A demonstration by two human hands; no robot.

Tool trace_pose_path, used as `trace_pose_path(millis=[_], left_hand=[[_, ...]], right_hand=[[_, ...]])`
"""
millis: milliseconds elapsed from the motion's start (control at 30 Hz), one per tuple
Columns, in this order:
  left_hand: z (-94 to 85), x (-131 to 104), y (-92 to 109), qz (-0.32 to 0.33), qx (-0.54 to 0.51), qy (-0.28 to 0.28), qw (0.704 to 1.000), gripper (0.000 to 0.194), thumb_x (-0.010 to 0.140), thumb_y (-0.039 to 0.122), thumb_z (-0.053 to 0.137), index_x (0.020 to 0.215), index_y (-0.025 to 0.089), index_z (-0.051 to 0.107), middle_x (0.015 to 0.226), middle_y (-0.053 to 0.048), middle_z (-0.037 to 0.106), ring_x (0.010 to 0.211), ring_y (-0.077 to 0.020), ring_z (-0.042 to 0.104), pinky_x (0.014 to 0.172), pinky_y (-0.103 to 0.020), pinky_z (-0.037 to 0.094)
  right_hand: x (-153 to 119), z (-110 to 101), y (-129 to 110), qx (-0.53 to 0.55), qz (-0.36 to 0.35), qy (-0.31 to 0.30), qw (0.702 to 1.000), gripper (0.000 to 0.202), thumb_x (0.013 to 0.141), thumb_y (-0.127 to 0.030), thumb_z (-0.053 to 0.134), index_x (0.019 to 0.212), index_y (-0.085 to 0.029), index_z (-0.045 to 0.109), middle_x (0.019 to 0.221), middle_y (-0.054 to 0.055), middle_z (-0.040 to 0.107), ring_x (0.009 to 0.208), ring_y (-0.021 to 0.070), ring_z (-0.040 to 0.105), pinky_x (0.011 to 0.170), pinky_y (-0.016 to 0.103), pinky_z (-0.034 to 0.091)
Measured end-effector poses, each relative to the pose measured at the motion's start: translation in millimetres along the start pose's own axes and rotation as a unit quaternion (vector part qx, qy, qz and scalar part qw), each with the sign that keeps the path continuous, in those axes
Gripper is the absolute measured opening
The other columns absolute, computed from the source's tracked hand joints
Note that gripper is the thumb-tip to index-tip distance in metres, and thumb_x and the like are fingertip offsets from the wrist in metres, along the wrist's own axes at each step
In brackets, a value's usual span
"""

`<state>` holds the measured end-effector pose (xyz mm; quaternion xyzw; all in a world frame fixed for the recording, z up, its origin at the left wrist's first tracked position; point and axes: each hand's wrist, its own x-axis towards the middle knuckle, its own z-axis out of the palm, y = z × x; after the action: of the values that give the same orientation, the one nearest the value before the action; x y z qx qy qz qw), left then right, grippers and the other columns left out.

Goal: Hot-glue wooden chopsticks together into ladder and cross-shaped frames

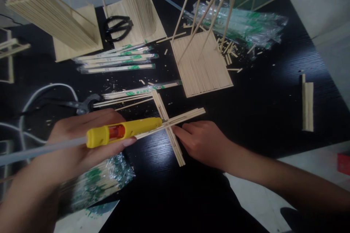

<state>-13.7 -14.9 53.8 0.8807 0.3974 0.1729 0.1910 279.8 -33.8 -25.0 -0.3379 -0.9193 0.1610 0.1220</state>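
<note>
A yellow hot glue gun [124, 132] with a long pale glue stick in its back lies in my left hand [90, 138], fingers closed round it. Its tip meets the middle of a cross of bamboo chopsticks [176, 143], where two flat bundles overlap. My right hand [202, 142] is closed at the cross, gripping it just right of the joint; the fingertips are partly hidden. Beyond the cross stands a square chopstick board [203, 65] with several upright sticks. Several wrapped chopsticks [117, 58] lie further left.
Two chopstick towers [136, 11] stand at the back on square bases, with black-handled scissors [118, 28] between them. Pincers [84, 105] and a white cable [49, 87] lie left. Plastic wrappers [243, 25] and stick offcuts [228, 51] are at back right. A small stick piece [308, 107] lies far right.
</note>
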Motion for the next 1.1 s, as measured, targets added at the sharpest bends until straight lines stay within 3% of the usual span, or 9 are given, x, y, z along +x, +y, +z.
trace_pose_path(millis=[133, 333, 800, 1100], left_hand=[[-4.7, -3.8, 1.4, -0.038, -0.012, 0.007, 0.999, 0.020, 0.103, 0.036, 0.058, 0.085, 0.029, 0.063, 0.075, 0.003, 0.070, 0.060, -0.0131, 0.066, 0.052, -0.025, 0.053], [-3.4, -3.8, 4.3, -0.012, -0.004, -0.010, 1.000, 0.027, 0.104, 0.037, 0.058, 0.080, 0.027, 0.061, 0.074, 0.002, 0.071, 0.058, -0.0124, 0.065, 0.052, -0.025, 0.055], [-2.9, -7.7, 4.3, -0.029, 0.013, -0.014, 0.999, 0.028, 0.107, 0.043, 0.053, 0.086, 0.028, 0.064, 0.074, 0.002, 0.068, 0.058, -0.0120, 0.064, 0.050, -0.025, 0.051], [-7.0, -15.5, 1.3, -0.017, 0.004, -0.010, 1.000, 0.020, 0.105, 0.040, 0.058, 0.090, 0.029, 0.065, 0.077, 0.002, 0.071, 0.061, -0.0141, 0.067, 0.050, -0.026, 0.052]], right_hand=[[0.0, -0.8, 0.0, 0.002, 0.000, 0.000, 1.000, 0.037, 0.097, -0.010, 0.064, 0.132, -0.014, 0.071, 0.070, -0.001, 0.069, 0.059, 0.0168, 0.063, 0.054, 0.034, 0.034], [-0.2, -0.6, 0.8, -0.005, 0.000, -0.006, 1.000, 0.041, 0.096, -0.009, 0.065, 0.137, -0.015, 0.069, 0.072, -0.001, 0.070, 0.060, 0.0164, 0.063, 0.055, 0.034, 0.033], [-0.7, -0.6, 0.5, 0.000, 0.000, -0.010, 1.000, 0.038, 0.097, -0.009, 0.063, 0.134, -0.014, 0.070, 0.073, 0.000, 0.071, 0.061, 0.0169, 0.064, 0.056, 0.033, 0.033], [-0.5, -0.2, 0.7, -0.004, -0.003, -0.005, 1.000, 0.042, 0.097, -0.008, 0.062, 0.138, -0.013, 0.068, 0.072, 0.000, 0.070, 0.060, 0.0169, 0.063, 0.054, 0.033, 0.032]])
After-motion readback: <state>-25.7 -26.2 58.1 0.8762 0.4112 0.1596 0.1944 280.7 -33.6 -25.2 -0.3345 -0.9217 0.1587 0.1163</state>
